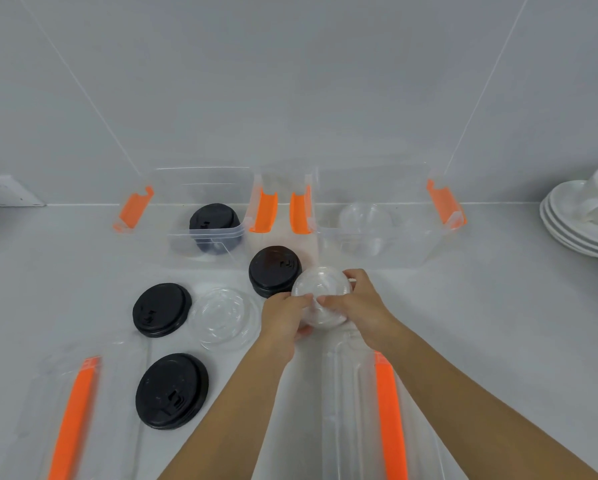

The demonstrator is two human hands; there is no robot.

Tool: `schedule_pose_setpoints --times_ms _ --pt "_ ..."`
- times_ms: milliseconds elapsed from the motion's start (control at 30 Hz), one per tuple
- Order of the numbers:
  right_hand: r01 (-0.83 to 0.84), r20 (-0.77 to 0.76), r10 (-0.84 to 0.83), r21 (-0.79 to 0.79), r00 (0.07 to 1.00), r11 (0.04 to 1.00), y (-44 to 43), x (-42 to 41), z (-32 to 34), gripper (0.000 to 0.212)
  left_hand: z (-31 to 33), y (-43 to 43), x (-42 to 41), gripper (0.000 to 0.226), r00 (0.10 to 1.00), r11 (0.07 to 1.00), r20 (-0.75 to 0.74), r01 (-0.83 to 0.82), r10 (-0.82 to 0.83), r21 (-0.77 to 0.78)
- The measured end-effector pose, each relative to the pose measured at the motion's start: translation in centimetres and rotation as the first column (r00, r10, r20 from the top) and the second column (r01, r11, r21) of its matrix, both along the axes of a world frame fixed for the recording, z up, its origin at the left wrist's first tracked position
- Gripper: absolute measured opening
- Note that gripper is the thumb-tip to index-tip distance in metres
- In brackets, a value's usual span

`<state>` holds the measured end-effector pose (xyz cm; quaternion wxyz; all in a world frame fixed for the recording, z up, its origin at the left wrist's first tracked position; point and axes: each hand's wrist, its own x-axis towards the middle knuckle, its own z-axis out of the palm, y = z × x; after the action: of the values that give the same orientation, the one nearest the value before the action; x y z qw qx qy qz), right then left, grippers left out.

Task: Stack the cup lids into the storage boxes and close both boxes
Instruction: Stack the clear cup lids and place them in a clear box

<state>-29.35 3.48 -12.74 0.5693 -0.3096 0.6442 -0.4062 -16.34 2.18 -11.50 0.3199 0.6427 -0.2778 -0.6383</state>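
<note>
A clear domed lid [321, 296] is held just above the counter [498, 306] at centre frame, pinched at its near rim by the thumb and fingers of both the left hand [283, 318] and the right hand [354, 303]; the fingertips are closed on the rim, not spread. It looks like more than one clear lid nested, but the count cannot be told. The right box [387, 244], at 1 o'clock from the hands, is open with clear lids already inside; the left box [207, 233], at 11 o'clock, holds black lids [214, 225]. Left loose on the counter: three black lids [275, 270] and one flat clear lid [223, 318] at 9 o'clock. Both box covers [387, 410] lie at 6 and 7 o'clock, not yet fitted. For this step, the lid should be kept level, squeezed lightly to avoid buckling, centred over the clear stack, and lowered until nested.
</note>
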Motion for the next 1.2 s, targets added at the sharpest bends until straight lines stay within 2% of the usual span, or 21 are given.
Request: schedule_pose_setpoints --times_ms 67,167,233,400,633,867,1067,1200 --pt "0.017 0.028 -0.017 -0.020 0.999 1.000 0.1 0.1 0.1 0.062 0.2 0.1 0.1 0.005 1.000 1.000 -0.016 0.002 -0.002 -0.004" --pt "0.022 0.075 -0.018 -0.048 0.997 0.999 0.1 0.0 0.3 0.062 0.5 0.3 0.2 0.029 1.000 1.000 -0.025 0.001 -0.001 -0.013" --pt "0.023 0.111 -0.015 -0.070 0.994 0.997 0.2 -0.1 0.6 0.063 0.8 0.4 0.4 0.037 0.999 0.999 -0.018 0.026 -0.027 -0.037" --pt "-0.035 0.153 0.056 -0.137 0.987 0.990 0.2 0.7 1.7 0.057 2.1 0.4 1.8 0.032 0.995 0.997 -0.099 0.014 -0.022 -0.080" --pt "-0.142 0.232 0.192 -0.216 0.954 0.966 -0.3 3.9 3.7 0.063 4.5 0.6 4.9 0.049 0.994 0.970 0.097 0.078 -0.057 -0.229" --pt "-0.134 0.249 0.216 -0.307 0.944 0.942 -1.2 9.1 6.8 0.062 6.9 0.2 9.6 0.034 0.974 0.898 0.221 0.060 0.042 -0.436" --pt "-0.101 0.223 0.165 -0.275 0.961 0.956 -1.7 13.4 7.3 0.048 6.7 -0.9 13.3 0.043 0.962 0.907 0.266 0.053 0.066 -0.418" --pt "-0.122 0.097 0.143 -0.197 0.985 0.973 -1.5 15.3 6.3 0.039 5.1 -1.4 14.9 0.057 0.956 0.936 0.292 0.092 0.012 -0.341"
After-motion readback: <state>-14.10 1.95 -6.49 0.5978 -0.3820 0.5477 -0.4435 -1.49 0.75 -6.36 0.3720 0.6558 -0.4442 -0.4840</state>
